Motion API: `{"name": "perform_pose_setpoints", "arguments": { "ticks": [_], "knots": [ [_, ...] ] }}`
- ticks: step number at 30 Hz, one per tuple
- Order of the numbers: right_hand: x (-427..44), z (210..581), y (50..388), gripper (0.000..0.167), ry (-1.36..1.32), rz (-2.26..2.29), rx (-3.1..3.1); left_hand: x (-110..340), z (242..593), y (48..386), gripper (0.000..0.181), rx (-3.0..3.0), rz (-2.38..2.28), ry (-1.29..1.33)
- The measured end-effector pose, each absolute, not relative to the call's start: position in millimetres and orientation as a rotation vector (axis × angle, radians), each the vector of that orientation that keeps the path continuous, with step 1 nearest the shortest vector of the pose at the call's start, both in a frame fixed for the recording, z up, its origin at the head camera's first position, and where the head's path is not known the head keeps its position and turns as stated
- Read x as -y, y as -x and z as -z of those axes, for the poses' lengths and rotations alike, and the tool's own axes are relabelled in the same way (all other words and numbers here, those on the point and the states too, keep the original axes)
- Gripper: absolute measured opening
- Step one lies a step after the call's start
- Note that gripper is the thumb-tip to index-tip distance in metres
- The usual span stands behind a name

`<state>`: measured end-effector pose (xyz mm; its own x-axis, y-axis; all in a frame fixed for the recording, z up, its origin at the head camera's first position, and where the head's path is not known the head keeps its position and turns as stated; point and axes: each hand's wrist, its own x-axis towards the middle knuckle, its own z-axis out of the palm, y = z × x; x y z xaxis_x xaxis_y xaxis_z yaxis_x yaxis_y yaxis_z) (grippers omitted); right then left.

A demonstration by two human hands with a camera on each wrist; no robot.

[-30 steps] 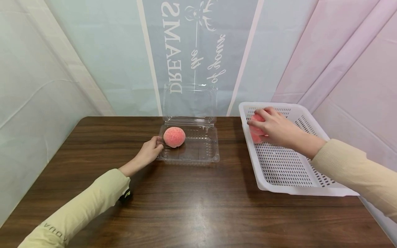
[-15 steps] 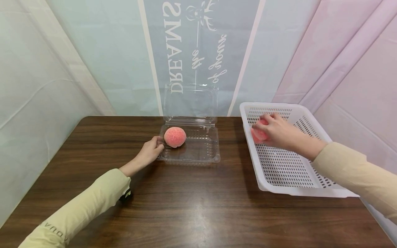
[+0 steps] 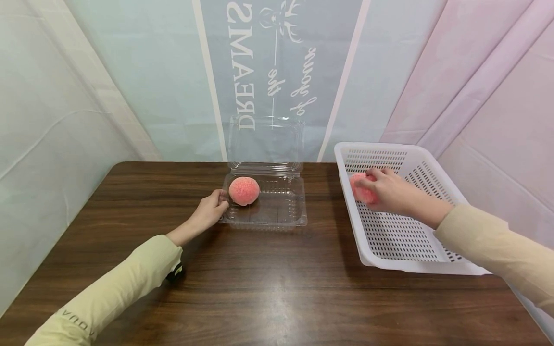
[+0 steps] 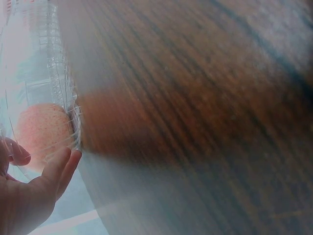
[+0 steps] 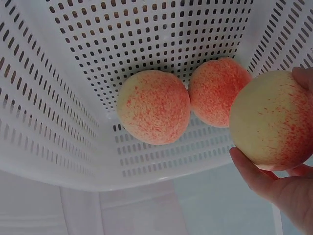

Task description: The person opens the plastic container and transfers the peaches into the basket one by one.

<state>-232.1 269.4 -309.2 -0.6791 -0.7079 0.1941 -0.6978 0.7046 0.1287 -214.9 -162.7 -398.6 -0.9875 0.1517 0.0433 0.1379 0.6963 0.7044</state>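
Observation:
My left hand (image 3: 207,211) pinches the left edge of a clear plastic clamshell box (image 3: 281,206), whose lid (image 3: 265,144) stands up at the back. One pink peach (image 3: 244,191) sits in the box's left part, close to those fingers. Over on the right, my right hand (image 3: 391,193) is down inside a white slotted basket (image 3: 364,240). In the right wrist view its fingers curl round a pale yellow and red peach (image 5: 269,120). Beside it in the basket lie two more, a larger peach (image 5: 154,107) and a redder peach (image 5: 218,91).
Dark wood-grain table (image 3: 277,278) carries the box and the basket. A printed cloth backdrop (image 3: 173,86) hangs behind the table's far edge. The basket's raised rim (image 3: 352,226) stands between the box and my right hand.
Inside the basket my right hand has come a little nearer to me, away from the far wall. The left hand, the box and its peach look unmoved.

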Motion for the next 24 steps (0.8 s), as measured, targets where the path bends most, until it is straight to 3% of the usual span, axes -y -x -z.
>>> {"name": "perform_pose_setpoints", "arguments": {
  "ticks": [24],
  "knots": [
    [-269,331,235,0.049,-1.261,0.133,2.798,163,400,216,0.039,-2.884,-1.193,-0.247]
  ]
}}
